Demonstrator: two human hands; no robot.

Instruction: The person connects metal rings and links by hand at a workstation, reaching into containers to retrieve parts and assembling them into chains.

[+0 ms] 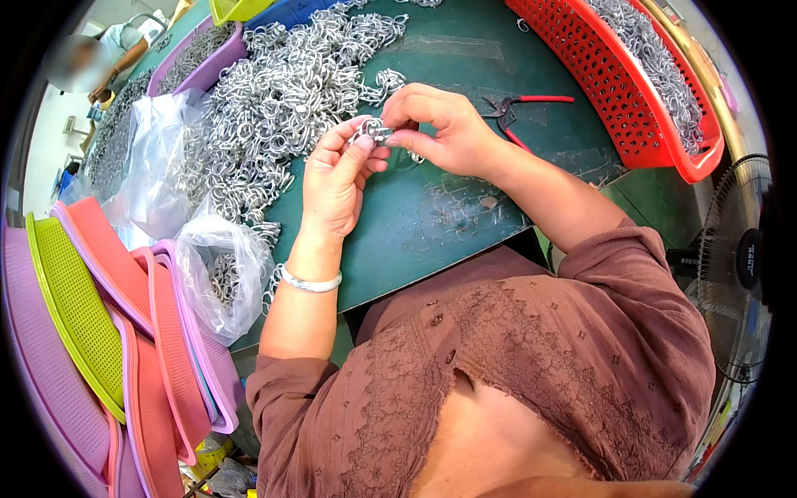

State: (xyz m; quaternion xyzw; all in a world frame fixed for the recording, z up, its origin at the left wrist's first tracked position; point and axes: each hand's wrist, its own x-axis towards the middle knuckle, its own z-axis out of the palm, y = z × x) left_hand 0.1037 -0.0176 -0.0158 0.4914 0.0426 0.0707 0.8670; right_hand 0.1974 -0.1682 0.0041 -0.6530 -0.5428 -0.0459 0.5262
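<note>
Metal rings [372, 130], more in red basket [618, 87]

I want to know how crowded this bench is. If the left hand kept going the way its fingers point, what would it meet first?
Likely the right hand: the left hand points up and right at the small metal ring piece pinched between both, though depth is unclear.

Shiny metal rings [274, 108] heaped on a matt green table [432, 216].
</note>
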